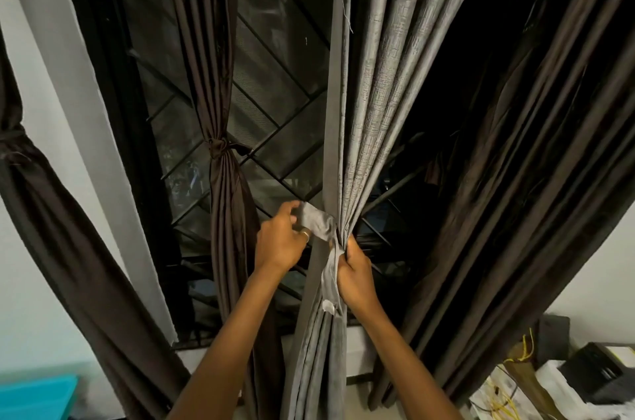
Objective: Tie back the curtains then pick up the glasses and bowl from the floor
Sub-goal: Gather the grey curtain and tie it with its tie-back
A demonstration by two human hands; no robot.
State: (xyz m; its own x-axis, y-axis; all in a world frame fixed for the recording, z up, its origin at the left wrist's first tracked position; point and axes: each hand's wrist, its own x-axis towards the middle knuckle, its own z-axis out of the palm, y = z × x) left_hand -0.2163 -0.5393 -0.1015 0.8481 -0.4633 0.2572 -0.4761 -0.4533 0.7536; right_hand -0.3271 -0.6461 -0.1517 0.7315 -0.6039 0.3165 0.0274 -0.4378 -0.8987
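grey curtain (374,83) bunched (textured), tie (318,225) wrapped

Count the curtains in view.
4: far-left brown curtain, tied; middle brown curtain, tied; grey curtain, its cloth tie held by left hand and right hand; right brown curtain, loose. Others may be hidden beyond the frame.

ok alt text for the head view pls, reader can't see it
Two hands hold a grey fabric tie wrapped around a gathered grey curtain: the left hand holds one end, the right hand grips the bunch and the hanging end. Left of it a brown curtain is already knotted back before a dark grilled window.
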